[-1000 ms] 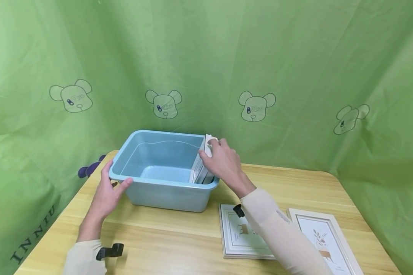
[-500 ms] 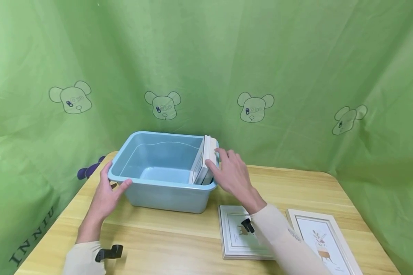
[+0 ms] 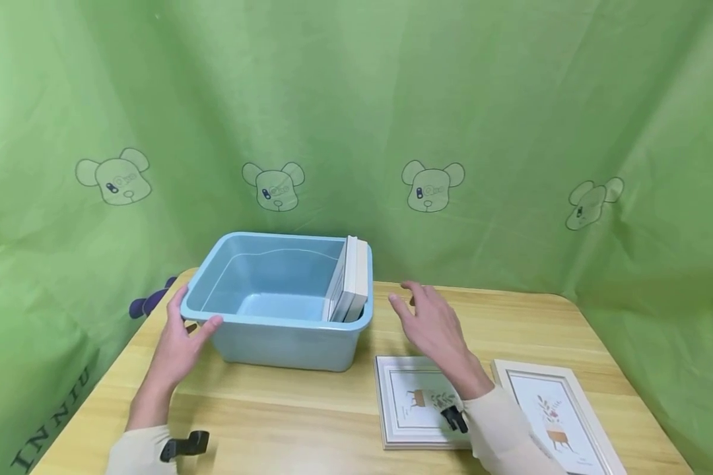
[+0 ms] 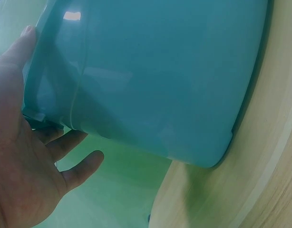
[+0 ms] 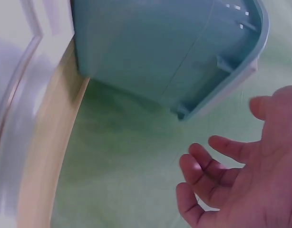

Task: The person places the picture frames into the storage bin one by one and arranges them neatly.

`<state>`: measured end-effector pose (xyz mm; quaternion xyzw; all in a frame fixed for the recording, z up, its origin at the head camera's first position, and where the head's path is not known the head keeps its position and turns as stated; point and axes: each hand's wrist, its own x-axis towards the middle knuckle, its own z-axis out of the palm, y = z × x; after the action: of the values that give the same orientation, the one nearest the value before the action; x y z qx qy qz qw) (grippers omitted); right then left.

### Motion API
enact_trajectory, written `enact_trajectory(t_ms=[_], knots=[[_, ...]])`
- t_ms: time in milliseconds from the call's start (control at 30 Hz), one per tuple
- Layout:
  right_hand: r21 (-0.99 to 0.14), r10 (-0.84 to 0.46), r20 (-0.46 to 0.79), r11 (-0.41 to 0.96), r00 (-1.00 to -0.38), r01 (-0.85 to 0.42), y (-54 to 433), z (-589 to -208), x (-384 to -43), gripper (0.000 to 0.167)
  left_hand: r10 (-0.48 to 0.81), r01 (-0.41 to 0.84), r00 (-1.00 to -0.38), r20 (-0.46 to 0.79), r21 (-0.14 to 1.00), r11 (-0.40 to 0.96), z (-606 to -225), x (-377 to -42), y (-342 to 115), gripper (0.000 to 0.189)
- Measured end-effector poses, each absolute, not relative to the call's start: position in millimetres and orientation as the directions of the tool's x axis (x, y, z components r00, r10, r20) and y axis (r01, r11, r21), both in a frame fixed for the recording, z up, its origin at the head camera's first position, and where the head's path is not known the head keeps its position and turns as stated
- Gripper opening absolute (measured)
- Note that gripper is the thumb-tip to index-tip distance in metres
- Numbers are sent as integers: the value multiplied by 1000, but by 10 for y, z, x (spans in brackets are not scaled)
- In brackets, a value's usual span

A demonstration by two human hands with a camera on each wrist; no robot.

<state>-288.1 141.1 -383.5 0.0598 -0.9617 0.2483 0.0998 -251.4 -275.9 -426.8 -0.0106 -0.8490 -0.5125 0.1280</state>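
A light-blue plastic basin (image 3: 285,343) stands on the wooden table. My left hand (image 3: 178,346) holds its near-left corner at the rim, thumb on the front side and fingers round the left side; in the left wrist view the hand (image 4: 27,147) has some fingers off the wall. White picture frames (image 3: 350,277) stand on edge in the basin, slightly tilted against its right wall. My right hand (image 3: 430,323) hovers right of the basin, holding nothing, fingers loosely bent. Below its wrist lies a white picture frame (image 3: 395,432) with a plant print, partly hidden by the arm.
Another white picture frame (image 3: 576,382) lies face up at the table's right side. A green curtain (image 3: 344,119) with bear-head prints hangs behind and around the table (image 3: 285,422). Something purple (image 3: 148,303) shows past the left table edge.
My right hand has let go of the picture frame in the basin and moved right and toward me. The left hand stays on the basin corner. The view has shifted slightly.
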Motion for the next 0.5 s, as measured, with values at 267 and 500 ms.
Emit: enact_trajectory(t_ms=[267,500], knots=[[-404,-35,50,913,-998,-53,1855,-4014,-2715,68,-109,151,-968,226,871,468,-4260,-2490,-2747,92],[-329,-15,-93,944,-996,17,2155,-4254,-2562,66,-106,150,-969,223,874,462,-4249,-2466,-2735,92]])
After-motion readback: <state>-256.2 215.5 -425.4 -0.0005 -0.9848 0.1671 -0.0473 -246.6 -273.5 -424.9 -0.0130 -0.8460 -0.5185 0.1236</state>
